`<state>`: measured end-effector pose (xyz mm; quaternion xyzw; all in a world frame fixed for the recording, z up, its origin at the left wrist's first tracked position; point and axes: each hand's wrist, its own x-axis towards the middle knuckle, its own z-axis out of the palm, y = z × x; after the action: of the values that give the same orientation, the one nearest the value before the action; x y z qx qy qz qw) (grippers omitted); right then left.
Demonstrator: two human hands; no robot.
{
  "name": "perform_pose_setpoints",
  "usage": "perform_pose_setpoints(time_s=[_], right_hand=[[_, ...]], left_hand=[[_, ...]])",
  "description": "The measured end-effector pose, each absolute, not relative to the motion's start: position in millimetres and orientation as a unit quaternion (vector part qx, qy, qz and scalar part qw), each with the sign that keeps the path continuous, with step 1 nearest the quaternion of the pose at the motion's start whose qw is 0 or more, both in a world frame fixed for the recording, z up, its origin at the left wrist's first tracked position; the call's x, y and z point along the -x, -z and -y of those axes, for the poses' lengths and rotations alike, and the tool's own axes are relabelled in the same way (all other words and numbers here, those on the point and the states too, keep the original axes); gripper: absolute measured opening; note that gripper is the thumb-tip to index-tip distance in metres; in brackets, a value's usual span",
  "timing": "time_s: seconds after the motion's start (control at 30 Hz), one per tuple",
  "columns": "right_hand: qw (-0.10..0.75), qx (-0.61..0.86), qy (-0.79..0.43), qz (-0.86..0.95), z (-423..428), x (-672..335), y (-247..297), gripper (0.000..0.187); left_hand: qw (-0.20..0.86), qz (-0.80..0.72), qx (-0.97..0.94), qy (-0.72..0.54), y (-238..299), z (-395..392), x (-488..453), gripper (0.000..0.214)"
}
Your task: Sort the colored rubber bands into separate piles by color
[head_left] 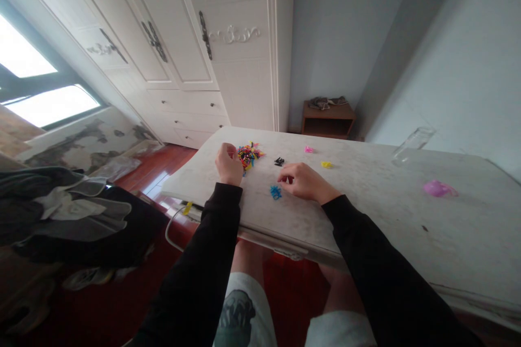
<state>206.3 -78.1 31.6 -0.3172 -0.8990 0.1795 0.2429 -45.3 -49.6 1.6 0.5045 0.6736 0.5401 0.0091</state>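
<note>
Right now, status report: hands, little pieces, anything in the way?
Left hand at mixed pile. Right hand near blue pile, grip unclear. Black pile just beyond; nothing apparently blocking.

My black sleeves [222,214] are showing matt cloth. Desk [382,217] is looking smooth, dull, mottled. Blue pieces [275,192] are looking like plastic. Clear bottle [413,146] is shining; I'm not telling glass from plastic. Red floor [138,176] is gleaming, glossy.

Left hand [229,166] loosely curled, right hand [306,182] bent inward — fingers [294,171] perhaps pinching, forearms [203,260] stretched forward
</note>
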Motion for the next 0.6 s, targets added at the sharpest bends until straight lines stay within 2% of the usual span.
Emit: perform_pose_setpoints(time_s=[0.6], right_hand=[[0.243,0.339,-0.178,0.891,79.0,-206.2,-33.9,0.014]], left_hand=[[0.057,-0.636,-0.505,-0.581,-8.9,53.9,37.2,0.018]])
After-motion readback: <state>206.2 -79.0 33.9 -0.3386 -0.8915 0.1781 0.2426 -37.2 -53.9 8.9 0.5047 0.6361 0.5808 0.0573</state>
